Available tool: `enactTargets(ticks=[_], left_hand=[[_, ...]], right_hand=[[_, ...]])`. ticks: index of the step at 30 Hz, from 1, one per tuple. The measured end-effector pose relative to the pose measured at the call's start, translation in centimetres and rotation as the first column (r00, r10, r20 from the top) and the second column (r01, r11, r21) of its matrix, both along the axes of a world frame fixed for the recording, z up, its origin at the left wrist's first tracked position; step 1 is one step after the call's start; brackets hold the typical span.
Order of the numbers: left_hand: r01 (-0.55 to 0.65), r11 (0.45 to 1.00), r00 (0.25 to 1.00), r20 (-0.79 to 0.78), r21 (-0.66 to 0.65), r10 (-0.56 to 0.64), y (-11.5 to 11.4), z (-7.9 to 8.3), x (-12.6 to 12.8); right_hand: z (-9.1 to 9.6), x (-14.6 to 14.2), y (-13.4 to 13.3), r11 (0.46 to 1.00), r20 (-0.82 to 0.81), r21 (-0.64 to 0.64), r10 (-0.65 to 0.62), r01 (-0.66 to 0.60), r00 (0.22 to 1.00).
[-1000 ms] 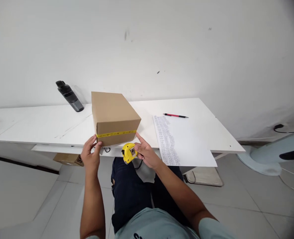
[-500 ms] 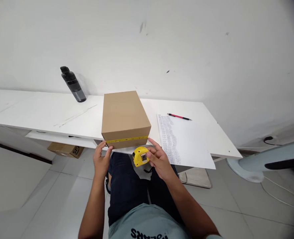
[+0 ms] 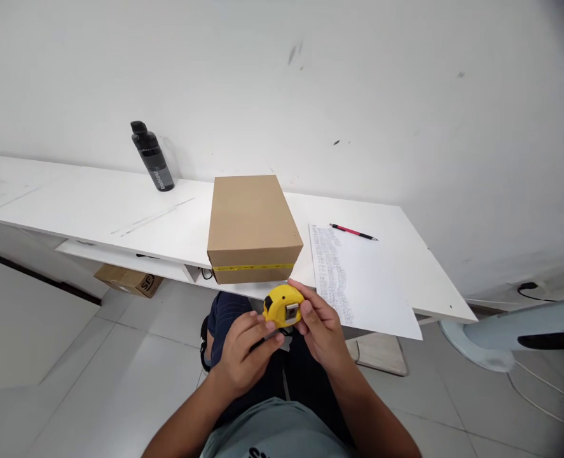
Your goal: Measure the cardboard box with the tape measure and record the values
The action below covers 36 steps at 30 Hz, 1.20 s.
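Observation:
My right hand is closed round a yellow tape measure, held just below the table's front edge over my lap. My left hand is right beside it, fingers curled and pinching a thin dark cord that hangs from the tape measure. A closed brown cardboard box stands on the white table at its front edge, just beyond both hands. A yellow strip runs across the box's front face.
A printed sheet of paper lies right of the box and overhangs the table edge, with a red pen behind it. A black bottle stands at the back left. A small carton lies under the table; a fan base stands at right.
My left hand has left the box's front left corner and come down to the tape measure. My right hand has pulled the tape measure slightly towards me. The view has shifted left.

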<state>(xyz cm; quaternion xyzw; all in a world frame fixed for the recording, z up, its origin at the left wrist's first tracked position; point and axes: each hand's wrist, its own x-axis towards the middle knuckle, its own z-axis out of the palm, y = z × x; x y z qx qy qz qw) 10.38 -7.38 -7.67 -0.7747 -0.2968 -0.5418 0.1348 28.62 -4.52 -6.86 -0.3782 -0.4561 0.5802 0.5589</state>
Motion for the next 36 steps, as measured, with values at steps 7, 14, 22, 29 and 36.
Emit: enactTargets(ticks=[7,14,22,29,36], left_hand=[[0.053,0.998,0.998,0.015,0.032,-0.053,0.7,0.6,-0.4],[0.158,0.985,0.979,-0.138,0.070,-0.148,1.5,2.7,-1.0],[-0.231,0.927,0.957,-0.105,0.296,0.271,6.6,6.7,-10.1],[-0.414,0.879,0.878,-0.149,0.237,0.454,12.5,7.0,-16.3],[-0.319,0.946,0.941,-0.131,-0.047,0.311,11.0,6.5,-14.1]], right_hand=[[0.9,-0.6,-0.5,0.998,-0.021,0.065,0.017,-0.016,1.000],[2.4,-0.7,-0.4,0.995,0.032,0.054,-0.085,0.083,0.996],[7.2,4.7,3.7,0.887,0.062,0.332,-0.360,0.321,0.931],[6.8,7.0,11.2,0.836,0.111,0.385,-0.463,0.392,0.879],[5.2,5.3,11.9,0.848,0.199,0.410,-0.443,0.336,0.874]])
